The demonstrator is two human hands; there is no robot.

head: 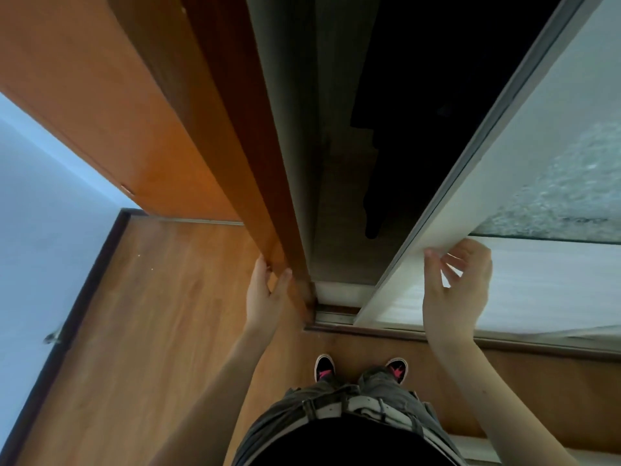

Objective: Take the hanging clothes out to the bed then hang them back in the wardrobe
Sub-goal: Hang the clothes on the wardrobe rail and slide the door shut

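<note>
Step, we judge: opening the wardrobe (302,136) | left grip (267,292) clasps its wooden side panel (235,146) | right grip (457,287) holds the white sliding door (470,210) edge | dark hanging clothes (413,136) inside | next: reach in for hangers.

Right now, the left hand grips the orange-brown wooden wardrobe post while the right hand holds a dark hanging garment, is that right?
Not quite. In the head view the right hand grips the edge of the white-framed frosted sliding door; the dark hanging garment is untouched inside. The left hand does grip the orange-brown wooden wardrobe post.
</note>
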